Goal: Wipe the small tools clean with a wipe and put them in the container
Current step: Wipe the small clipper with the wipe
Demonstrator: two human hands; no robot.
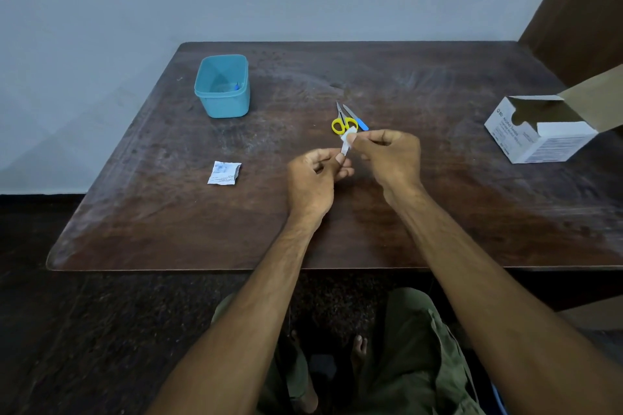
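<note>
My left hand [315,175] and right hand [387,152] pinch wipe [346,144] between fingertips, mid-table, unfolding it. Scissors [342,120] and blue-handled tool [356,118] lie just beyond, unwiped. Container [222,86] near far-left corner, something blue inside. Next: free one hand, pick up scissors.

Blue item in container [222,86] too small to ID; box [542,131] flap cut off.

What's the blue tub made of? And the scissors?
The blue tub looks like plastic: smooth, evenly coloured, slightly see-through walls. The scissors seem to have grey, slightly shiny metal blades and yellow handles that are probably plastic, solid-coloured and rounded.
</note>
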